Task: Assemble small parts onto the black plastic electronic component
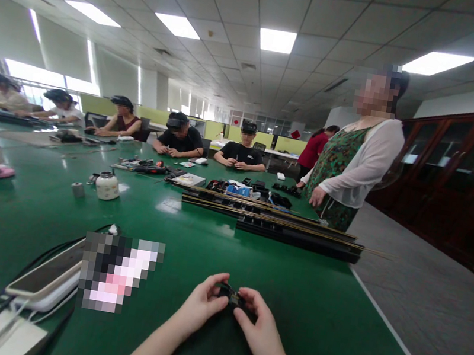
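Observation:
A small black part [233, 297] with some metallic or brass-coloured detail is held between my two hands, low over the green table [191, 242]. My left hand [203, 305] pinches its left end between thumb and fingers. On the right end, the thumb and fingers of my right hand [257, 323] close round it. The fingertips hide some of the part, and its fine detail is too small to make out.
Left of my hands lie a phone [49, 271] on a white block and cables. Farther off are a white jar [107, 186], a grey cylinder [77, 189] and long black rails [299, 241] with thin rods. A person stands at the right edge; several others sit across the table.

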The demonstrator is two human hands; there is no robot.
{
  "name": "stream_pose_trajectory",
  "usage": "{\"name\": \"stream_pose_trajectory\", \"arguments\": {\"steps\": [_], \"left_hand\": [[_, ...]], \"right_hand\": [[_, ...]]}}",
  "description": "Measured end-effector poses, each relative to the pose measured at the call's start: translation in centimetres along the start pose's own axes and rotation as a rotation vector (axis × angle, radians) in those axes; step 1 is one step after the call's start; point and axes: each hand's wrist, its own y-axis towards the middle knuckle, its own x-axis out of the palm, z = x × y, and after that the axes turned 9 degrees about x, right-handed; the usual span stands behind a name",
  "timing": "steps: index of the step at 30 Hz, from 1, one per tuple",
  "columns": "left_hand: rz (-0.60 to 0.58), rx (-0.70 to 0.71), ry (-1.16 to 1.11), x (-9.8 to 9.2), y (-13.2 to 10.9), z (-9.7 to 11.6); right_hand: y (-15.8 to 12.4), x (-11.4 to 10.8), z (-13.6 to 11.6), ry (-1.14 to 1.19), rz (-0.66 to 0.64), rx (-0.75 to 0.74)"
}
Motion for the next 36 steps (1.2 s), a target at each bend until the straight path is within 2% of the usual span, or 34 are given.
{"name": "stream_pose_trajectory", "arguments": {"steps": [3,5,10,14,17,24,29,36], "left_hand": [[0.154,-0.107,-0.252,0.4,0.1,0.2],[0.204,-0.212,-0.432,0.8,0.0,0.5],[0.133,-0.445,-0.817,1.7,-0.5,1.5],[0.013,-0.527,-1.009,2.0,-0.8,1.8],[-0.014,-0.537,-1.066,1.9,-0.8,1.6],[0.042,-0.531,-1.066,2.5,-0.8,1.3],[0.054,-0.532,-1.053,2.8,-0.8,1.5],[0.147,-0.557,-0.987,2.8,-0.8,1.3]], "right_hand": [[0.0,0.2,-0.1,0.023,0.015,-0.019],[-0.2,0.2,-0.4,0.021,0.022,-0.039],[-0.8,0.2,-1.5,-0.020,0.011,-0.088],[-1.3,0.3,-2.0,-0.070,0.007,-0.116],[-1.3,0.3,-2.0,-0.109,0.019,-0.138],[-1.3,0.5,-2.2,-0.178,-0.007,-0.238],[-1.4,0.2,-2.4,-0.193,-0.028,-0.229],[-1.6,0.0,-2.5,-0.254,-0.057,-0.205]]}}
